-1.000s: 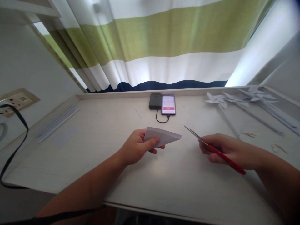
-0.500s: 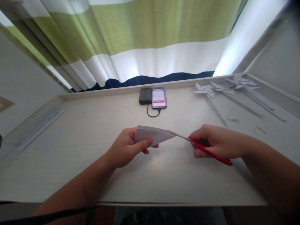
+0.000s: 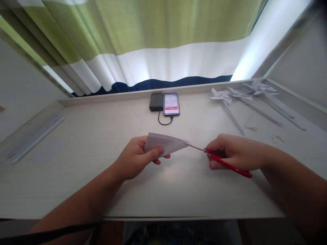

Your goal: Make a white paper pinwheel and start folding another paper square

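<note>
A folded white paper [image 3: 166, 145], wedge-shaped with its tip pointing right, is pinched in my left hand [image 3: 135, 158], thumb on top and fingers beneath. My right hand [image 3: 232, 151] grips red-handled scissors [image 3: 222, 160]. Their thin metal blades reach left to the paper's narrow tip and overlap it. Whether the blades are parted there is too small to tell. Both hands are above the white desk [image 3: 158, 190].
A black power bank [image 3: 156, 102] and a phone [image 3: 171, 104] joined by a short cable lie at the back. Paper pinwheels [image 3: 221, 96] on sticks rest at the right, near small scraps [image 3: 252, 128]. Rolled paper sticks [image 3: 38, 137] and a flat paper sheet [image 3: 48, 149] lie left.
The view has shifted slightly. The scissor blades now lie over the paper's tip a little further in and lower. Both hands keep their hold.
</note>
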